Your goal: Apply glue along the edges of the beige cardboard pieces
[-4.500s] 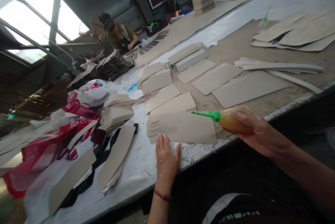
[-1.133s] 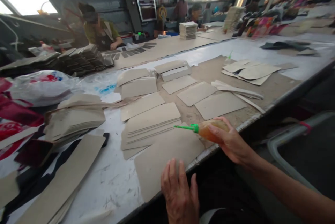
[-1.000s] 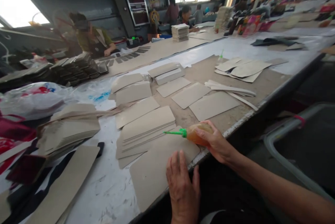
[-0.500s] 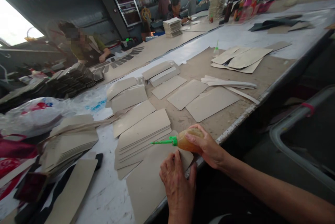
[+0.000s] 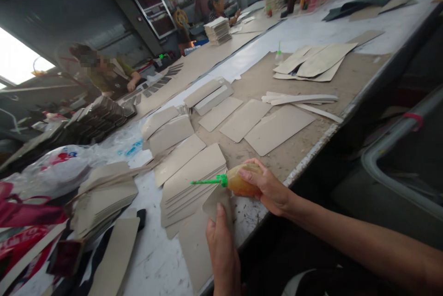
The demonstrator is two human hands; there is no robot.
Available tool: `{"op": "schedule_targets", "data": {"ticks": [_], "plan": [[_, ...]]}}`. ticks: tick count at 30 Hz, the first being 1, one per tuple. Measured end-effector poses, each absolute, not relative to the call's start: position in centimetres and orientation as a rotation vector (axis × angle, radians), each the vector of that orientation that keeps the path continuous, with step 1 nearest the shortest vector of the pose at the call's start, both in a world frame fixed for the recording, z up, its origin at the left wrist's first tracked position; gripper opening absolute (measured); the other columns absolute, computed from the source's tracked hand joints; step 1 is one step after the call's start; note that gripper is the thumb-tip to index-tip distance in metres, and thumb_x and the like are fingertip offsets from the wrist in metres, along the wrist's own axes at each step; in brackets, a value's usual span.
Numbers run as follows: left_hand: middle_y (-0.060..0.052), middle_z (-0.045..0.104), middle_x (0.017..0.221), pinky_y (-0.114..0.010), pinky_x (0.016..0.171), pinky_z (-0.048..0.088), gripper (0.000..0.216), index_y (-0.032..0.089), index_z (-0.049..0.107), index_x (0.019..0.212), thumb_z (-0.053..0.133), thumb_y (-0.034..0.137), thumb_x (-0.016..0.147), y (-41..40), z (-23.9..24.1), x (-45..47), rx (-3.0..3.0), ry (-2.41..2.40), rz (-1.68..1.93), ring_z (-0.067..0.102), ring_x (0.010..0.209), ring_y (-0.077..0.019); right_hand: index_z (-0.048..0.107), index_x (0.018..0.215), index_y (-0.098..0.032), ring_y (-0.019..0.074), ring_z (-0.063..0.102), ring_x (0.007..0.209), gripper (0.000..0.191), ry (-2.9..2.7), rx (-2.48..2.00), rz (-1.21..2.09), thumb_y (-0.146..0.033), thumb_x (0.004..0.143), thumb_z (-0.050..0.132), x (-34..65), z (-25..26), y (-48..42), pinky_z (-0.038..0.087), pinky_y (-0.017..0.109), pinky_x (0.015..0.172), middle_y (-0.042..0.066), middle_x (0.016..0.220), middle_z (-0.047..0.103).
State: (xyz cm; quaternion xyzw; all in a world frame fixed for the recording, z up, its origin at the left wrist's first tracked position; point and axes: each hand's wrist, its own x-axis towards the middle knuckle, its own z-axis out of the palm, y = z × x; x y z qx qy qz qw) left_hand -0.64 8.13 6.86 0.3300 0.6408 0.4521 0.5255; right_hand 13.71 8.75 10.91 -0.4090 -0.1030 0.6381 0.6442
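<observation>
In my right hand (image 5: 272,187) is a squeeze bottle (image 5: 242,180) of amber liquid, probably glue. Its long green nozzle (image 5: 207,180) points left, above a fanned stack of beige panels (image 5: 194,171). My left hand (image 5: 223,250) pinches the near end of a beige panel (image 5: 218,201), thumb on top and fingers hidden underneath. That end is raised and bent over, while the rest of the piece lies along the table's front edge. Beyond the bottle, more flat beige panels (image 5: 280,130) lie on the brown board.
Thin pale strips (image 5: 301,98) and another green-tipped bottle (image 5: 278,55) lie farther back. To the left are a plastic bag (image 5: 65,160), a panel pile (image 5: 105,194) and dark straps. A metal tube frame (image 5: 374,162) stands at the right. Co-workers sit across the table.
My left hand has gone from lying on the panel to pinching its end, which is now lifted and bent over. The bottle has shifted slightly left. The camera view has tilted a little.
</observation>
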Motion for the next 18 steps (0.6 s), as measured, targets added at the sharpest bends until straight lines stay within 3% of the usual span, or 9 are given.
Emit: {"op": "schedule_targets", "data": {"ticks": [4, 8, 14, 18], "plan": [[-0.01, 0.073, 0.101, -0.038, 0.088, 0.055, 0.028, 0.016, 0.067, 0.101, 0.058, 0.037, 0.085, 8.4, 7.0, -0.7, 0.716, 1.542, 1.09, 0.068, 0.098, -0.0243, 0.045, 0.092, -0.026, 0.0199, 0.064, 0.08, 0.06, -0.228, -0.923, 1.477, -0.045, 0.054, 0.088, 13.2, 10.9, 8.7, 0.057, 0.037, 0.067, -0.003, 0.087, 0.064], [-0.009, 0.072, 0.106, -0.035, 0.093, 0.053, 0.026, 0.018, 0.067, 0.104, 0.06, 0.034, 0.084, 8.5, 7.0, -0.6, 0.709, 1.457, 1.12, 0.067, 0.104, -0.0226, 0.045, 0.092, -0.025, 0.0205, 0.065, 0.082, 0.061, -0.229, -0.921, 1.496, -0.045, 0.055, 0.088, 12.7, 11.1, 8.7, 0.058, 0.037, 0.067, -0.002, 0.087, 0.065], [-0.01, 0.073, 0.098, -0.036, 0.095, 0.052, 0.033, 0.013, 0.07, 0.101, 0.07, 0.037, 0.078, 8.2, 7.5, -0.5, 0.641, 1.415, 1.171, 0.066, 0.106, -0.0258, 0.046, 0.09, -0.024, 0.0211, 0.065, 0.082, 0.059, -0.225, -0.938, 1.502, -0.045, 0.054, 0.089, 12.5, 11.2, 8.8, 0.059, 0.036, 0.062, -0.001, 0.087, 0.065], [-0.011, 0.073, 0.103, -0.037, 0.096, 0.051, 0.036, 0.013, 0.069, 0.108, 0.067, 0.037, 0.082, 8.0, 6.9, -0.7, 0.638, 1.377, 1.158, 0.067, 0.105, -0.0246, 0.047, 0.09, -0.024, 0.0206, 0.065, 0.082, 0.054, -0.211, -0.943, 1.505, -0.042, 0.058, 0.087, 12.6, 11.2, 8.8, 0.061, 0.037, 0.063, -0.001, 0.086, 0.065]]}}
